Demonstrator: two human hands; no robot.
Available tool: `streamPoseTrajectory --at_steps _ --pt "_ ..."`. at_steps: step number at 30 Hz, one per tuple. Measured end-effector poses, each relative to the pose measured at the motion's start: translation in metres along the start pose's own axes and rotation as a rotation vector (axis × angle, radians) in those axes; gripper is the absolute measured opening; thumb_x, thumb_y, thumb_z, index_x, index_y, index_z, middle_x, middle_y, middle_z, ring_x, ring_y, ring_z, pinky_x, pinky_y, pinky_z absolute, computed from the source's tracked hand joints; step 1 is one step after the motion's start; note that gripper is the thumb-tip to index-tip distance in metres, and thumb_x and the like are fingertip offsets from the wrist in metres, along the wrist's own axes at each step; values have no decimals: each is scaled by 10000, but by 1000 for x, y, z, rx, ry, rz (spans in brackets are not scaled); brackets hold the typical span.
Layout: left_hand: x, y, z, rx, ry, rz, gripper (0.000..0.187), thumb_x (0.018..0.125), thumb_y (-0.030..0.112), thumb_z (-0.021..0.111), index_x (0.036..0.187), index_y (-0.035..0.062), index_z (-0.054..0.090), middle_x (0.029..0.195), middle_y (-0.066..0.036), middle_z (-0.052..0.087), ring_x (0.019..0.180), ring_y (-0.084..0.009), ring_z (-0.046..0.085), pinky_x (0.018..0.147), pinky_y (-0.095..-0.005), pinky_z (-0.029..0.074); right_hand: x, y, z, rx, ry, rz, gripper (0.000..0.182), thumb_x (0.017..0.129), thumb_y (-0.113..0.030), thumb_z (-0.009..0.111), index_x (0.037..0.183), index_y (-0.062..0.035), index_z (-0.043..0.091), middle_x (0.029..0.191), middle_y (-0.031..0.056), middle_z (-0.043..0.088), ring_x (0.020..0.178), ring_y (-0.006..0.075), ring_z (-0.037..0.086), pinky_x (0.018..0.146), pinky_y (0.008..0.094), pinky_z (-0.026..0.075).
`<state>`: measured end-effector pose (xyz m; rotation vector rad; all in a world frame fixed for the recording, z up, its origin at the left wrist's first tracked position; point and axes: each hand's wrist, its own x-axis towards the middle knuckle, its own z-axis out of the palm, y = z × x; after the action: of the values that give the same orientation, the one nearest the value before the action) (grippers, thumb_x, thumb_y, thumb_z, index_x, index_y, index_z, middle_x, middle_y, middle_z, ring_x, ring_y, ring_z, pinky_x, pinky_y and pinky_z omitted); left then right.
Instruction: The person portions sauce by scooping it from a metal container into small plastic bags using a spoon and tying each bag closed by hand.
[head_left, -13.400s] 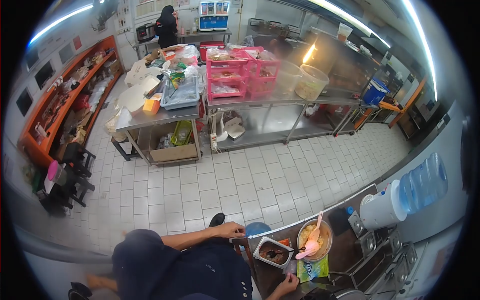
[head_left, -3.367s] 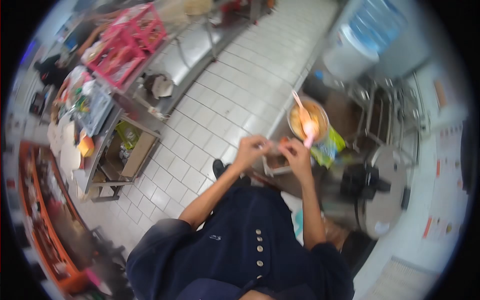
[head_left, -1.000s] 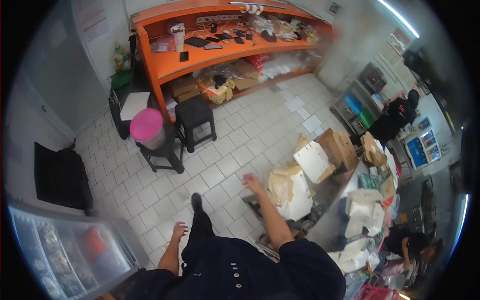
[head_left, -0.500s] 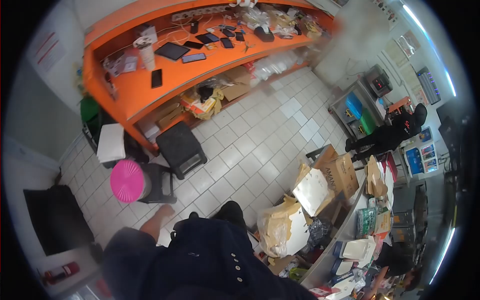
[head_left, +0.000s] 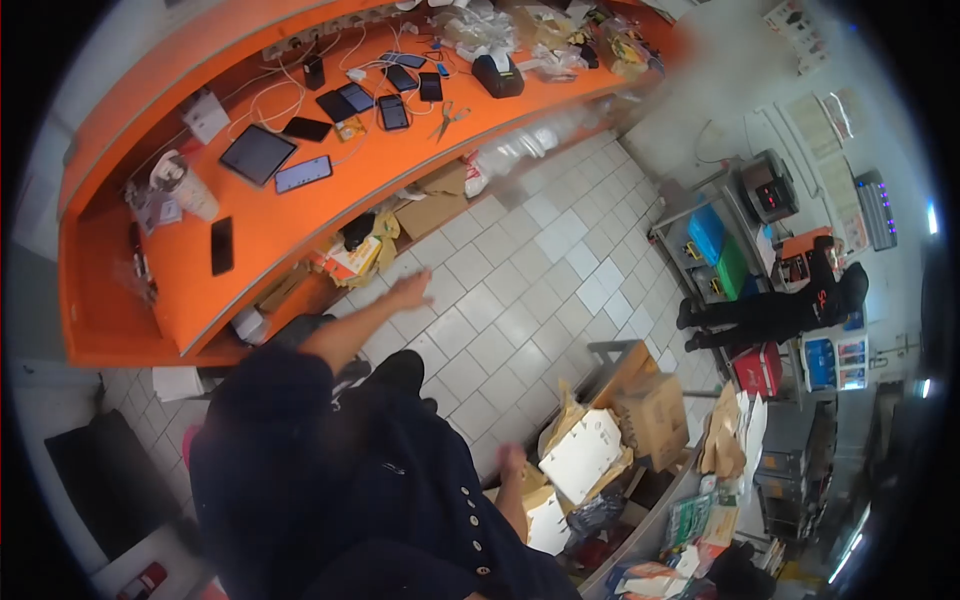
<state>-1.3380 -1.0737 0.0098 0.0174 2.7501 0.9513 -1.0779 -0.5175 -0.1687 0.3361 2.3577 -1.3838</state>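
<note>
Walking the tiled floor [head_left: 560, 250], we swing our left hand [head_left: 411, 290] out, open & empty, toward the orange tabletop [head_left: 300, 200] w/ charging phones [head_left: 392, 112]; right hand [head_left: 512, 460] hangs blurred by boxes [head_left: 585, 455], can't tell its state.

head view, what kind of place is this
Probably the back area of a takeaway or food-delivery kitchen: an orange counter carries several charging tablets and phones, flattened cardboard boxes pile by a steel table, and another person stands at steel shelving on the tiled floor.
</note>
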Motion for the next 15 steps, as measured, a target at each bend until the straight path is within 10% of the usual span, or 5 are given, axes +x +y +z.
streamPoseTrajectory --at_steps 2,4,7,10,15 --pt "105 -27 -52 91 200 15 564 827 341 721 1215 61 422 1193 -196 599 1108 -390 589 881 -541 469 83 -183 -1 565 195 361 220 940 -260 617 1091 -99 614 1008 97 687 894 226 670 696 365 536" --pt "202 -64 -100 218 524 112 538 834 331 708 1213 63 438 1159 -200 623 1090 -400 603 888 -554 463 171 -281 5 435 153 222 321 993 -299 568 1233 -87 553 1133 125 664 987 252 668 758 381 543" --pt "312 -84 -194 126 387 23 517 853 323 680 1230 48 458 1171 -207 617 1137 -404 579 879 -567 462 271 -393 33 423 137 126 316 1000 -274 562 1240 -69 557 1144 130 668 1000 244 671 784 363 540" --pt "382 -82 -263 -312 349 65 505 880 333 641 1255 42 469 1215 -204 593 1200 -383 534 929 -544 439 337 -451 76 273 -20 -1 312 1003 -277 565 1236 -69 575 1133 122 675 972 232 682 778 365 543" --pt "428 -141 -275 400 729 -48 614 935 502 554 1361 73 447 1312 -188 551 1332 -340 422 1083 -510 315 350 -434 130 201 -164 187 342 1000 -327 575 1217 -65 594 1090 125 689 947 224 691 737 358 555"
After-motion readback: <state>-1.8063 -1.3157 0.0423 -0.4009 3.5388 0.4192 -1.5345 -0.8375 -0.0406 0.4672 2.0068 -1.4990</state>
